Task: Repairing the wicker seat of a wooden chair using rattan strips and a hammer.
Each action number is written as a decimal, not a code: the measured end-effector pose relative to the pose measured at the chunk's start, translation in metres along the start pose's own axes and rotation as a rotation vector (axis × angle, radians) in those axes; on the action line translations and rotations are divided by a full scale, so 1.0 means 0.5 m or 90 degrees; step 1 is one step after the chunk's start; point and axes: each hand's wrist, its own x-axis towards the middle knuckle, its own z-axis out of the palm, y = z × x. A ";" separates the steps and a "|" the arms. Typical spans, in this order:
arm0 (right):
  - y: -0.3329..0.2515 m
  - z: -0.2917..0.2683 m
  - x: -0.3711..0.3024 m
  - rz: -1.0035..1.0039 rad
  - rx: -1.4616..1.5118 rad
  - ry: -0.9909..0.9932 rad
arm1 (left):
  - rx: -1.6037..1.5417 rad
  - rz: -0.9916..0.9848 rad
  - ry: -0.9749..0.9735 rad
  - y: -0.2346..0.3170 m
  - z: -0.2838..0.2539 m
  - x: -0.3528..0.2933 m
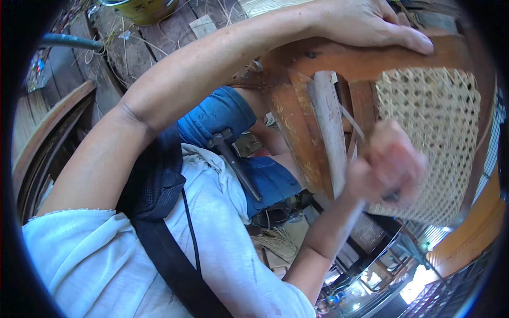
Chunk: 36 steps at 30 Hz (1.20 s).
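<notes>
A brown wooden chair frame [339, 58] with a woven cane panel [435, 127] leans in front of me, tilted. My left hand [371, 24] grips its upper edge, thumb laid along the wood and fingers going over the far side. Before the lower left part of the panel, my right hand [389, 164] is closed and smeared by motion. A thin pale strand [352, 121] runs from it toward the frame. Something small and dark shows under the fist, too blurred to name. Behind the strand stands a greyish wooden bar [327, 116].
A hammer [236, 167] lies across my lap on blue shorts. Curved dark wooden pieces [50, 138] stand at the left. A yellow bucket [143, 9] is at the upper left, by a blue-green pipe [71, 41]. Loose strands litter the plank floor [127, 58].
</notes>
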 end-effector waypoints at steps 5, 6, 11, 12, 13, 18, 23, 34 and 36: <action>-0.128 0.037 0.067 0.048 -0.138 0.097 | -0.036 -0.003 0.021 0.016 -0.013 -0.011; -0.168 0.032 0.083 0.042 -0.105 0.171 | -0.040 -0.007 0.020 0.022 -0.011 -0.014; -0.091 -0.007 0.069 0.056 0.304 0.290 | -0.026 0.009 0.023 0.017 -0.016 -0.003; -0.081 -0.008 0.062 0.075 0.328 0.291 | -0.003 0.007 0.011 0.016 -0.014 -0.005; -0.067 -0.010 0.062 0.087 0.335 0.259 | -0.004 0.003 0.012 0.015 -0.013 -0.007; -0.057 0.022 0.064 0.100 0.290 0.288 | -0.037 0.024 0.021 0.019 -0.016 -0.013; -0.029 0.098 0.043 -0.124 -0.214 0.055 | -0.040 0.037 0.012 0.013 -0.009 -0.012; -0.059 0.013 0.078 0.111 0.360 0.347 | 0.072 0.006 0.020 -0.045 0.007 0.029; -0.045 0.013 0.074 0.107 0.356 0.332 | 0.072 0.005 0.021 -0.048 0.010 0.030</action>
